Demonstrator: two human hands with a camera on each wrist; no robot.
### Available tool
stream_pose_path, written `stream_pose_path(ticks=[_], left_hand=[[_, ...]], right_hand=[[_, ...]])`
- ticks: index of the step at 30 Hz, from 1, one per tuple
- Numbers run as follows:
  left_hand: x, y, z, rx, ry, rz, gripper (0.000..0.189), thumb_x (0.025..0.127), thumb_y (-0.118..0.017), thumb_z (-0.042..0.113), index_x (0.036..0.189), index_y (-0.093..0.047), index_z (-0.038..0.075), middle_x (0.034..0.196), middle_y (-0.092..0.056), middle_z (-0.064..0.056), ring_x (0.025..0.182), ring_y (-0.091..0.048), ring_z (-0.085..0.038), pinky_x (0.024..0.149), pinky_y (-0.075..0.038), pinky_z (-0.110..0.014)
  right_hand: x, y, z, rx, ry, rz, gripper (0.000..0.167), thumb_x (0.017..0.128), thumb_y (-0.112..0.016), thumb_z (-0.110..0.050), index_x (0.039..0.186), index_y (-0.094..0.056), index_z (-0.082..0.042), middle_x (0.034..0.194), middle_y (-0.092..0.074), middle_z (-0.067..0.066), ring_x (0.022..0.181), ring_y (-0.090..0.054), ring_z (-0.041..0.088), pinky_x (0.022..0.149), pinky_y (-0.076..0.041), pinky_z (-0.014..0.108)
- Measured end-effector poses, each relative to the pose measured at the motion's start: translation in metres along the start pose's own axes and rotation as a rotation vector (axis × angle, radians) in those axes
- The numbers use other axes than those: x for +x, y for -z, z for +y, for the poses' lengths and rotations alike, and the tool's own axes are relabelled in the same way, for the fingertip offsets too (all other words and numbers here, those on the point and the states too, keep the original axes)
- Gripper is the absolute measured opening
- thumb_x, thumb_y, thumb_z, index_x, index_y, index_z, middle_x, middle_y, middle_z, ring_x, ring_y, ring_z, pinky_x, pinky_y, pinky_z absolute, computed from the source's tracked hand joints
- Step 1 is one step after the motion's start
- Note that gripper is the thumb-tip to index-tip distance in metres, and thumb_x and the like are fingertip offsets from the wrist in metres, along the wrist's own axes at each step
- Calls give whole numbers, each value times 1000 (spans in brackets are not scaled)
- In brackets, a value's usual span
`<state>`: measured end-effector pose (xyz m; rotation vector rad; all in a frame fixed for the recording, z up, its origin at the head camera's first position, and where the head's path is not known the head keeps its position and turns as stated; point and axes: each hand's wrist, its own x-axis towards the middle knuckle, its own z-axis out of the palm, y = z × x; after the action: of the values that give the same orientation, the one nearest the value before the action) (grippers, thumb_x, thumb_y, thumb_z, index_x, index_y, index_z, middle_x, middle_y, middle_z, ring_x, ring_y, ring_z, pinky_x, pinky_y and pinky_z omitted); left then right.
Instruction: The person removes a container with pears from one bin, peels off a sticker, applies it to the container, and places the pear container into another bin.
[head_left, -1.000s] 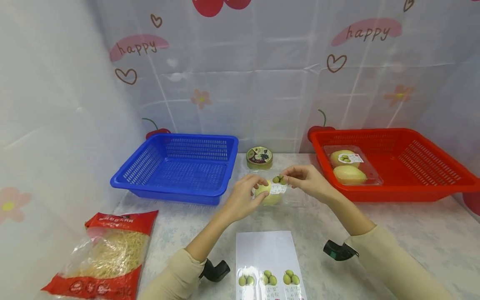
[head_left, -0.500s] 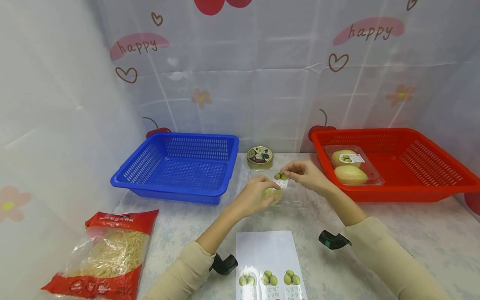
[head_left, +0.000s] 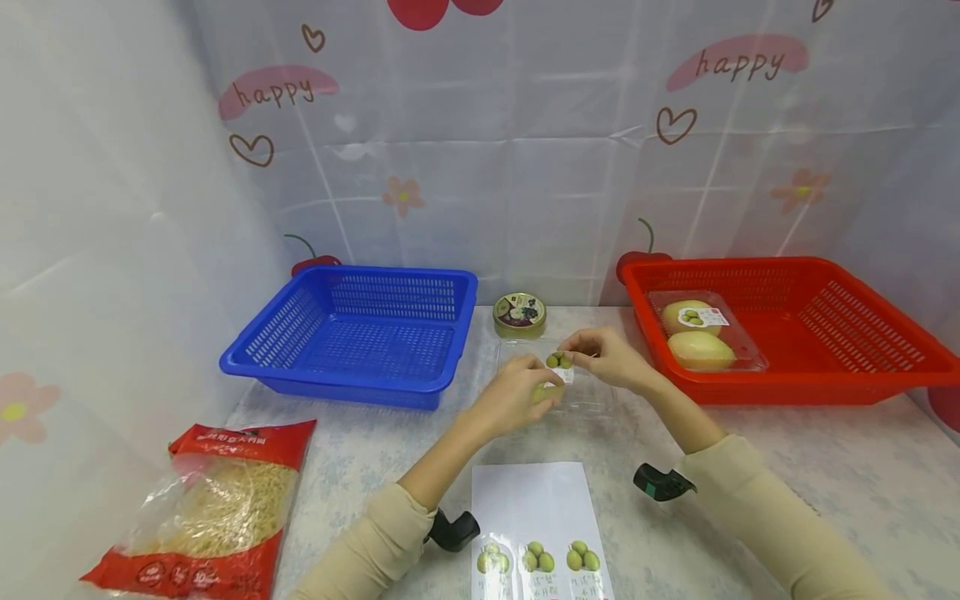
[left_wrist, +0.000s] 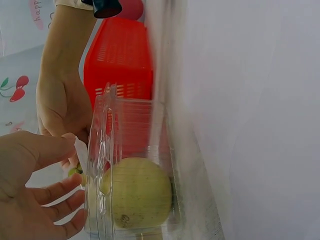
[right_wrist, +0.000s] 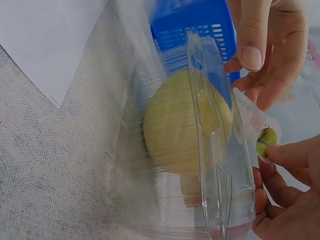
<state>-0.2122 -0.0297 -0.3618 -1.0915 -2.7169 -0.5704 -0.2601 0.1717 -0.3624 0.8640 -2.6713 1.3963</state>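
Note:
My right hand (head_left: 606,358) pinches one end of a small white fruit-print label (head_left: 559,361) between thumb and fingers. The left hand (head_left: 513,390) is beside the label's lower edge, its thumb and fingers spread apart; whether they touch the label I cannot tell for sure. Both hands are over a clear plastic clamshell box (head_left: 588,397) on the table. Inside the box sits a pale yellow, melon-like fruit (left_wrist: 140,192). In the right wrist view the label (right_wrist: 250,114) stands at a slant by the lid. The left hand partly hides the fruit in the head view.
A blue basket (head_left: 348,387) stands at back left. A red basket (head_left: 787,387) at back right holds a labelled two-fruit box (head_left: 738,342). A round tin (head_left: 519,315) stands behind the box. A label sheet (head_left: 525,500) and pasta bag (head_left: 217,508) lie nearer.
My left hand has moved right, over the fruit and up to the label's lower edge. The right hand has shifted slightly, still holding the label. The box stays in place.

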Motion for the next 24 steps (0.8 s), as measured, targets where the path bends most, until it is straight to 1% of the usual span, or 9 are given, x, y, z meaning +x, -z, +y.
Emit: stream_pose_path(ticks=[3,5,10,13,15,19,22,24], left_hand=[[-1,-3,0,38,2,-10,23,87,-67,23,109,-70,13,107,-61,-5,104,-52,-20,92,-42,-37],[-1,-6,1,82,9,-22,24,88,-66,26,109,-70,16,109,-61,-4,106,-51,-20,94,-41,-38],[-6,-11,4,165,21,-38,25,88,-65,32,111,-70,22,112,-59,-1,108,-48,-19,92,-41,-37],[-9,-13,6,179,21,-31,27,87,-66,32,112,-69,22,112,-58,-1,108,-47,-19,92,-40,-37],[-10,-15,7,190,18,-24,29,87,-67,32,114,-68,22,115,-57,-2,110,-47,-19,95,-39,-38],[-11,-16,7,225,10,-9,30,87,-66,34,114,-68,21,127,-55,-4,116,-46,-21,97,-38,-39],[-12,-17,8,261,0,-2,31,87,-66,36,114,-67,21,131,-55,-1,116,-46,-21,95,-39,-38],[-13,-17,9,280,-6,5,33,86,-66,37,115,-67,21,129,-57,1,113,-47,-19,92,-40,-36]], right_hand=[[-1,-2,-1,-20,4,7,11,88,-62,-1,95,-67,6,89,-68,16,75,-58,30,68,-50,20],[-1,-3,0,-39,12,20,11,87,-63,0,94,-67,6,87,-68,16,74,-59,29,68,-50,20],[1,-6,4,-82,40,51,9,85,-64,1,91,-68,6,83,-68,14,71,-59,21,66,-50,19],[2,-7,5,-102,30,58,8,85,-64,2,90,-68,6,81,-67,13,70,-58,19,65,-49,20],[2,-7,4,-119,21,61,8,85,-64,1,91,-68,5,81,-67,12,70,-58,19,65,-50,21],[2,-8,5,-139,19,66,8,85,-64,1,91,-68,5,79,-67,10,70,-58,19,65,-50,22],[2,-8,6,-139,24,69,9,84,-64,2,91,-68,5,78,-66,10,69,-58,18,64,-50,22],[2,-8,7,-135,24,74,9,84,-63,3,92,-67,6,78,-66,10,68,-58,18,64,-50,22]])
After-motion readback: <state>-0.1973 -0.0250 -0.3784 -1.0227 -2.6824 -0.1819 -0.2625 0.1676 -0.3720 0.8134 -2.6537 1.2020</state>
